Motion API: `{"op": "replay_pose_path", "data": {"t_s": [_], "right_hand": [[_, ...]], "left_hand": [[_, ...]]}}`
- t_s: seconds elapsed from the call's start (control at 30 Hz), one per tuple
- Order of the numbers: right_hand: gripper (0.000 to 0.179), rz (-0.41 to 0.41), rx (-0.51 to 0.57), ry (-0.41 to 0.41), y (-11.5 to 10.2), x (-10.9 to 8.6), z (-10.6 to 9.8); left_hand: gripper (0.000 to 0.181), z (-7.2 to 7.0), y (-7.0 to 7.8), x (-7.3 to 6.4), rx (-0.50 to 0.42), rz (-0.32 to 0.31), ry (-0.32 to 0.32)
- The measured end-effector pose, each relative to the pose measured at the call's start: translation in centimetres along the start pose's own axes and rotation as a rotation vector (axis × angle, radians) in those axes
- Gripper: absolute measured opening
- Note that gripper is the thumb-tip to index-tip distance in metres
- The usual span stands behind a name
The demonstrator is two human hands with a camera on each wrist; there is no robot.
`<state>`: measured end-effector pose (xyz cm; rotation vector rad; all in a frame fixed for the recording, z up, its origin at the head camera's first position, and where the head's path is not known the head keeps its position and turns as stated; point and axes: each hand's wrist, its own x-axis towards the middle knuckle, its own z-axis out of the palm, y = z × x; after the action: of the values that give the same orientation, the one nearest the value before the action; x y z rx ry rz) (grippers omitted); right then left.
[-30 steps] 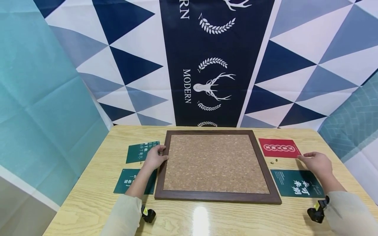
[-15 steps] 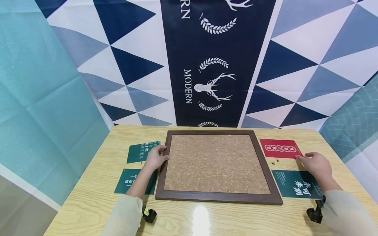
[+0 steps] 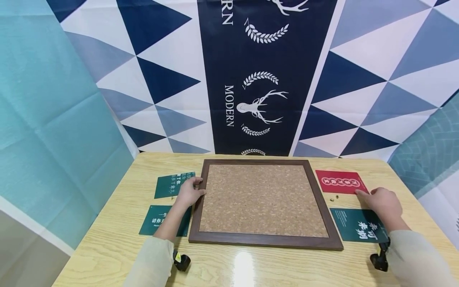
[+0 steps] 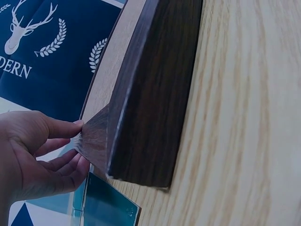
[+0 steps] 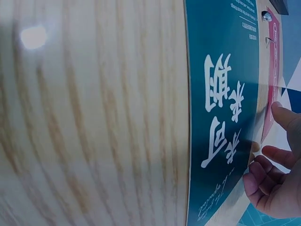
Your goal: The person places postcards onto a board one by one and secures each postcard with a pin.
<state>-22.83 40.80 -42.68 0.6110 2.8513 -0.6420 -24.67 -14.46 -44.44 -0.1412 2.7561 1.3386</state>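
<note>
In the head view a cork board (image 3: 265, 199) with a dark brown wooden frame lies on the table. My left hand (image 3: 189, 193) holds the frame's left edge with thumb and fingers; the left wrist view shows the fingertips (image 4: 76, 126) at the bar near the frame's corner. A red card (image 3: 342, 182) lies right of the board. My right hand (image 3: 385, 201) hovers at its lower right edge, thumb and fingers apart and holding nothing; whether a fingertip touches the card I cannot tell. Below it lies a dark green card (image 3: 358, 225), partly under the wrist.
Two small metal pushpins (image 5: 266, 16) lie between the red and green cards. Left of the board are two green cards, the far one (image 3: 166, 186) and the near one (image 3: 152, 221), both partly covered by the left arm. A small brass-coloured piece (image 3: 173, 198) lies between them.
My right hand has slid a little to the left along the red card's lower edge. The left hand, the board and the cards keep their places.
</note>
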Motion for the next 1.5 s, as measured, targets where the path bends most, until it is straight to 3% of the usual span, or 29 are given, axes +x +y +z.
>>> {"op": "replay_pose_path", "data": {"t_s": [0.27,0.6,0.83,1.03,1.27,1.5], "right_hand": [[0.076,0.018,-0.030,0.009,0.05,0.15,0.46],[0.088,0.037,-0.028,0.010,0.30,0.38,0.68],[0.083,0.036,-0.025,0.020,0.17,0.43,0.73],[0.080,0.044,0.019,0.008,-0.01,0.18,0.63],[0.077,0.111,0.118,-0.021,-0.24,-0.06,0.39],[0.084,0.158,0.192,-0.034,-0.37,0.17,0.27]], "left_hand": [[0.044,-0.02,0.03,0.01,0.004,0.007,-0.005],[0.043,-0.05,0.21,0.13,0.015,-0.004,-0.001],[0.043,-0.11,0.31,0.19,0.006,-0.004,-0.002],[0.043,-0.10,0.24,0.29,-0.004,-0.010,-0.003],[0.044,-0.12,0.17,0.37,-0.009,-0.002,-0.014],[0.044,-0.30,0.18,0.48,-0.014,0.001,-0.009]]}}
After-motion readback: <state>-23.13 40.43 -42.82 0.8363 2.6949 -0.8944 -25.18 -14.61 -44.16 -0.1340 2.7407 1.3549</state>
